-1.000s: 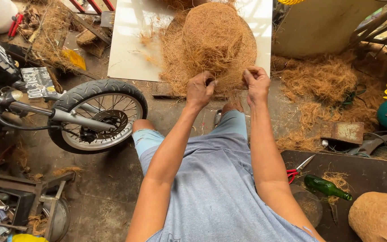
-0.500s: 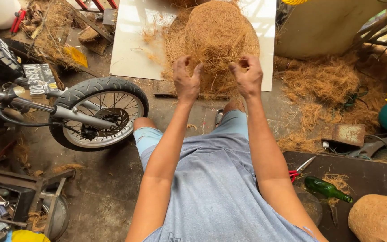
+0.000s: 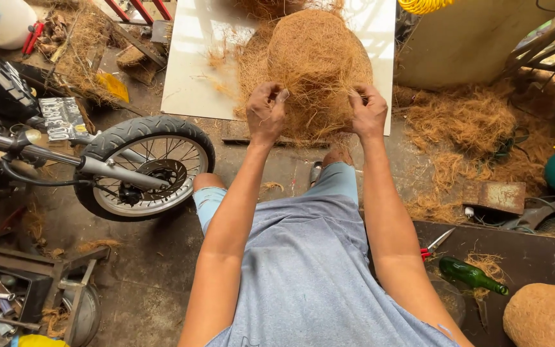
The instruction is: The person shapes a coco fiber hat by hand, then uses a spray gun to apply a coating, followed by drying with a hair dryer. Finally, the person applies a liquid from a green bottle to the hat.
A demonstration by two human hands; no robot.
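Fibre dome [image 3: 319, 61] of brown coir, lying on white board [image 3: 194, 71] just beyond both hands. Left hand [image 3: 266, 112] pinching strands at near edge, fingers curled tight. Right hand [image 3: 369, 112] likewise clenched on loose fibres. Motorbike wheel [image 3: 142, 168] left of left hand; green bottle [image 3: 471, 275] behind right.

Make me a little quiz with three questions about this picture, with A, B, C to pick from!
1. Where does the motorcycle wheel stand?
A. left of the person's arms
B. on the white board
C. beside the bottle

2. What colour is the bottle?
A. red
B. green
C. blue

3. What are the left hand and right hand doing?
A. resting on the knees
B. holding scissors
C. gripping the fibre mound

Answers:
1 A, the wheel is on the floor at the left.
2 B, its glass is green.
3 C, both hands pinch the mound's lower edge.
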